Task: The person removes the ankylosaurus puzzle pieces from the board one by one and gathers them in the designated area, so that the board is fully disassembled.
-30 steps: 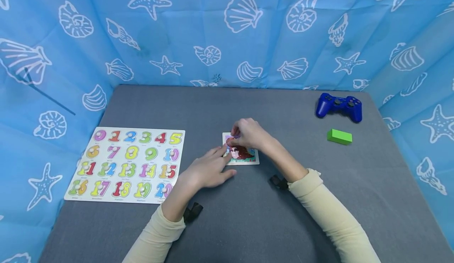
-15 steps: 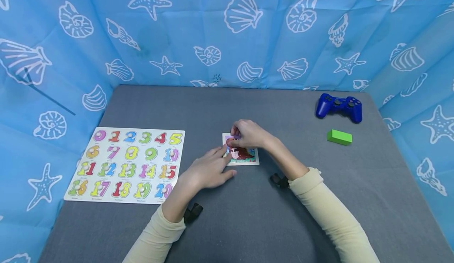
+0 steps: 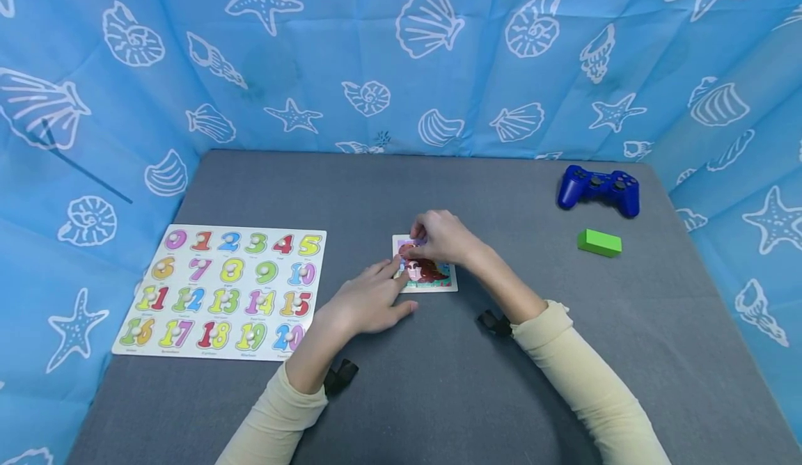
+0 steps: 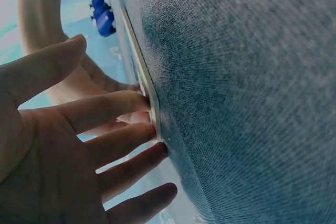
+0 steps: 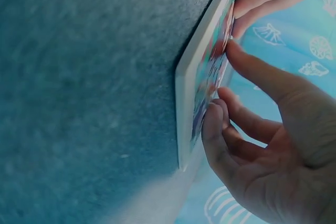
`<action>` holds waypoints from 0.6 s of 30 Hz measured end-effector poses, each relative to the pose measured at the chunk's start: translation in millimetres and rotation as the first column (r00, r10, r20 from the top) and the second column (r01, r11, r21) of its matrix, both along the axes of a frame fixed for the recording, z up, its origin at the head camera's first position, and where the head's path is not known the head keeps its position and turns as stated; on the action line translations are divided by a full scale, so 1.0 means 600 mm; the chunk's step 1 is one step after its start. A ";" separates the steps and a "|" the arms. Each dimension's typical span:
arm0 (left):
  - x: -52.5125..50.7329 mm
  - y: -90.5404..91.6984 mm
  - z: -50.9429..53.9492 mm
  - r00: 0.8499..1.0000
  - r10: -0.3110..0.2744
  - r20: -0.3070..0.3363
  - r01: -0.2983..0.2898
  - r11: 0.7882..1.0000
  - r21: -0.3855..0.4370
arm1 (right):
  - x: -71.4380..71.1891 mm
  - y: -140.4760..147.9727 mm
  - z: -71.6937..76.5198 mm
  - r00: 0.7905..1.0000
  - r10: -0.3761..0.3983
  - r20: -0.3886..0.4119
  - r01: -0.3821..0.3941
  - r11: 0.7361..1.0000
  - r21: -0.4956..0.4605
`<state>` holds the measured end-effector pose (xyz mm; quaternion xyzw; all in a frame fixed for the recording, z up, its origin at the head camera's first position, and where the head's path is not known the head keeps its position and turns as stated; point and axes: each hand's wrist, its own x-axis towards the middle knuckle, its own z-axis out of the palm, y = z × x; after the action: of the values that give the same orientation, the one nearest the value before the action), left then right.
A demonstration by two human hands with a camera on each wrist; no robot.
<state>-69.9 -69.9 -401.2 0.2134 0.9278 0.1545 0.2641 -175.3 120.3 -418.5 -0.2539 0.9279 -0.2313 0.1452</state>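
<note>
A blue curtain [image 3: 351,47] printed with white shells and starfish hangs along the far side and both flanks, from nine o'clock through twelve to three. Within it stands the grey-covered table [image 3: 451,395]. At nine o'clock lies the white number board [image 3: 248,270], its bright numerals from 0 to 20 set in rows, each with a pale knob. The left hand [image 3: 370,301] reaches in from seven o'clock, fingers spread and nearly straight, thumb held apart, fingertips touching the edge of the picture board [image 3: 429,273]. The right hand [image 3: 445,239] comes from four o'clock, fingers bent and set with the thumb on the picture's surface — whether they pinch a piece I cannot tell. At two o'clock sits a dark blue game controller [image 3: 599,186]. The picture board lies flat at the dial's centre — pale-rimmed, coloured red, green and purple, partly covered by both hands. At three o'clock, just nearer than the controller, rests a green block [image 3: 599,242].
</note>
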 end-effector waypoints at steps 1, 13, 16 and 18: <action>0.000 0.000 0.000 1.000 0.000 -0.002 0.000 1.000 0.001 | 0.000 -0.001 0.000 1.000 -0.007 -0.006 0.007 1.000 0.001; 0.000 0.001 0.001 1.000 -0.002 -0.001 0.002 1.000 0.000 | -0.001 0.000 0.000 0.999 0.014 0.042 -0.013 0.999 -0.031; 0.001 0.001 0.001 1.000 0.002 0.002 -0.002 1.000 0.005 | -0.003 0.003 -0.003 0.996 0.036 0.084 -0.031 0.998 -0.055; 0.001 0.001 0.001 1.000 0.001 0.004 -0.001 1.000 0.004 | -0.004 0.004 -0.004 0.996 0.029 0.083 -0.023 0.998 -0.065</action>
<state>-69.6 -69.1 -400.3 0.2131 0.9271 0.1569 0.2653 -177.4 122.5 -421.1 -0.2606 0.9096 -0.2696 0.1790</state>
